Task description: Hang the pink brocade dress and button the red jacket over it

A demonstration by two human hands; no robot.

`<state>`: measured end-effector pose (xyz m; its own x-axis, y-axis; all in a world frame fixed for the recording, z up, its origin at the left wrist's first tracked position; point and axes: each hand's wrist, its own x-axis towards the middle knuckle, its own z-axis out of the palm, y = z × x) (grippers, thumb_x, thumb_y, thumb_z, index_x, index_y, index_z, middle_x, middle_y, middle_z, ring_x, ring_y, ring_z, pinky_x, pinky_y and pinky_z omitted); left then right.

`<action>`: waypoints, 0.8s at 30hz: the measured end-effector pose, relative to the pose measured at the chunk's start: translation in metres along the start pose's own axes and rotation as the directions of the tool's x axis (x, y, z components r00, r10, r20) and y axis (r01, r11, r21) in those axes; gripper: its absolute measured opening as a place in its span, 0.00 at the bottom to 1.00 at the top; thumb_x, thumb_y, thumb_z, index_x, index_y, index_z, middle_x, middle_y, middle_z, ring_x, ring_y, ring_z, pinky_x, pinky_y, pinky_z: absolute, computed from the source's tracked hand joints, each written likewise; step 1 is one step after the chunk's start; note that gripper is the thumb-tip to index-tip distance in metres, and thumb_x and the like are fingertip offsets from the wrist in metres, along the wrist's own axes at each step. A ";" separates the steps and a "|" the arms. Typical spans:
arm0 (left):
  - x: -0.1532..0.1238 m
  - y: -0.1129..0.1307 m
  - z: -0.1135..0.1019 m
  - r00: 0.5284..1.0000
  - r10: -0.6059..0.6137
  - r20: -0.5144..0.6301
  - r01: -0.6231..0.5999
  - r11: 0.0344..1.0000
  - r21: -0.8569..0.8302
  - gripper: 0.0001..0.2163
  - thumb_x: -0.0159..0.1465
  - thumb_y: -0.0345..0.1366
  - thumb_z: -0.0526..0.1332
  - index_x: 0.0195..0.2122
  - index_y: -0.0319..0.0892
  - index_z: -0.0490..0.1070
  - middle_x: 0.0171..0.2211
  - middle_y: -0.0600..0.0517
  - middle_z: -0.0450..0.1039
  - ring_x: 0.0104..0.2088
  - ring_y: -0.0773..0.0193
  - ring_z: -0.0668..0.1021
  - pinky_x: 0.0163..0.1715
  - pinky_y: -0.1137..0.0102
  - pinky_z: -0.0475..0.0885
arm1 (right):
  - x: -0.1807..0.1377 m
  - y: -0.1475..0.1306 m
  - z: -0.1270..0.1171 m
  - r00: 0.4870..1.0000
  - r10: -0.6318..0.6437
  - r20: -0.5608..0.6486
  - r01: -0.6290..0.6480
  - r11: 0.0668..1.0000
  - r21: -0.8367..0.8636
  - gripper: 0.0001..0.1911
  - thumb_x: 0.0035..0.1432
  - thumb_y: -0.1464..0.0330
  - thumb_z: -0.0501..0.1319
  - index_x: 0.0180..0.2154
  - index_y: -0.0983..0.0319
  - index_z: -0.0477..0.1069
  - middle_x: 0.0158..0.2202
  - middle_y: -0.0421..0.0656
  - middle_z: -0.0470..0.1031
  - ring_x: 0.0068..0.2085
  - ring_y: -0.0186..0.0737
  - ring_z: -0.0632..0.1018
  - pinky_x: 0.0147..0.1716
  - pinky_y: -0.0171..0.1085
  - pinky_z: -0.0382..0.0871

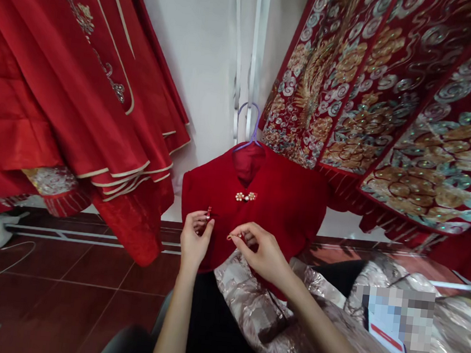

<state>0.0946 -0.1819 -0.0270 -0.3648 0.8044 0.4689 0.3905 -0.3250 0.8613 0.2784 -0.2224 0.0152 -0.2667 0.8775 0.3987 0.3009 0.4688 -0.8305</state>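
Observation:
A red velvet cape-like garment (296,194) hangs in front of me on a purple hanger (253,139). A pearl-and-gold frog button (245,196) joins its front below the neck opening. Over the left side of the garment, my left hand (195,238) is closed, with a small red, shiny piece (208,213) at its fingertips; its exact kind is unclear. Lower and nearer the middle, my right hand (262,249) pinches a small gold-and-red piece (230,237) between thumb and fingers. Too little of it shows to name it. The two hands are apart.
Red robes (112,102) with pale piping hang at the left, and heavily embroidered red garments (378,101) at the right. Shiny beige fabric (254,319) covers my lap, with a phone (387,333) on it. A white metal rack bar (86,238) runs low above the tiled floor.

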 end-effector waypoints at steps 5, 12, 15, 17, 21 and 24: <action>0.000 -0.005 0.006 0.991 -0.125 0.039 0.130 0.956 -0.264 0.12 0.53 0.36 0.65 0.38 0.38 0.71 0.37 0.46 0.76 0.35 0.64 0.78 0.40 0.67 0.74 | 0.019 0.012 0.009 1.000 -0.012 0.005 0.011 0.995 0.099 0.15 0.59 0.66 0.58 0.48 0.60 0.70 0.37 0.42 0.75 0.36 0.34 0.76 0.34 0.32 0.72; 0.003 0.004 0.001 0.971 -0.222 0.090 0.239 0.913 -0.330 0.15 0.51 0.33 0.66 0.41 0.36 0.75 0.40 0.45 0.78 0.39 0.62 0.80 0.46 0.65 0.74 | 0.063 0.022 0.028 0.998 -0.058 0.016 0.057 0.997 0.047 0.11 0.57 0.69 0.58 0.42 0.61 0.73 0.35 0.42 0.76 0.35 0.34 0.77 0.32 0.31 0.73; 0.004 0.006 0.002 0.968 -0.233 0.092 0.251 0.910 -0.330 0.15 0.51 0.34 0.67 0.40 0.36 0.75 0.40 0.44 0.79 0.41 0.60 0.80 0.48 0.63 0.73 | 0.070 0.028 0.035 0.997 -0.072 0.018 0.072 0.997 0.018 0.11 0.57 0.70 0.57 0.41 0.60 0.74 0.35 0.42 0.77 0.35 0.35 0.77 0.32 0.32 0.73; 0.004 0.006 0.004 0.969 -0.230 0.086 0.245 0.909 -0.337 0.15 0.51 0.35 0.67 0.39 0.36 0.76 0.40 0.44 0.79 0.41 0.59 0.80 0.48 0.62 0.73 | 0.070 0.030 0.037 0.998 -0.069 -0.001 0.069 0.998 0.002 0.11 0.57 0.70 0.57 0.42 0.60 0.74 0.35 0.42 0.77 0.35 0.35 0.77 0.32 0.32 0.74; 0.002 0.003 0.009 0.976 -0.213 0.055 0.218 0.912 -0.348 0.13 0.51 0.36 0.67 0.38 0.36 0.76 0.37 0.45 0.80 0.38 0.59 0.81 0.46 0.61 0.75 | 0.068 0.032 0.040 0.997 -0.065 -0.042 0.065 0.998 -0.012 0.10 0.58 0.68 0.57 0.42 0.59 0.74 0.36 0.42 0.77 0.35 0.34 0.77 0.33 0.32 0.74; 0.001 0.001 0.010 0.978 -0.204 0.046 0.207 0.917 -0.342 0.14 0.52 0.37 0.67 0.38 0.35 0.77 0.36 0.45 0.80 0.38 0.59 0.81 0.46 0.61 0.75 | 0.068 0.033 0.041 0.996 -0.063 -0.056 0.062 0.998 -0.017 0.10 0.59 0.67 0.57 0.41 0.60 0.74 0.36 0.42 0.77 0.35 0.35 0.78 0.33 0.32 0.74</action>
<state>0.1032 -0.1759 -0.0281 -0.3976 0.8757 0.2738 -0.0067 -0.3012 0.9536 0.2325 -0.1513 -0.0012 -0.2336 0.8504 0.4715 0.2995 0.5243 -0.7972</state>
